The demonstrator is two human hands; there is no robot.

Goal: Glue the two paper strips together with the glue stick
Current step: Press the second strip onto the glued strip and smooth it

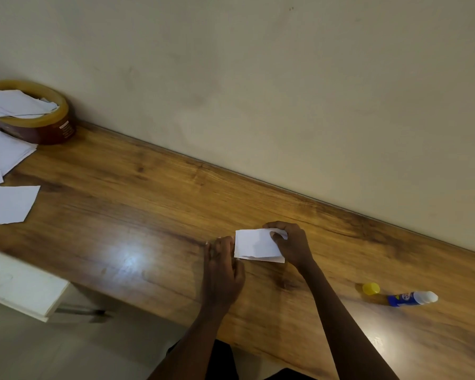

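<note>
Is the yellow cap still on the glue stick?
No, the yellow cap sits on the table beside the open glue stick, apart from it.

On the wooden desk (154,204), both hands hold the white paper strips (255,246), which lie one on the other: the left hand (223,266) at their left edge, the right hand (291,244) pinching the top right corner. The uncapped glue stick (412,298) lies to the right beside its yellow cap (371,288). More papers (7,204) and a round container (39,119) holding paper sit far left.

Dim, soft; glare on table (129,259)
</note>
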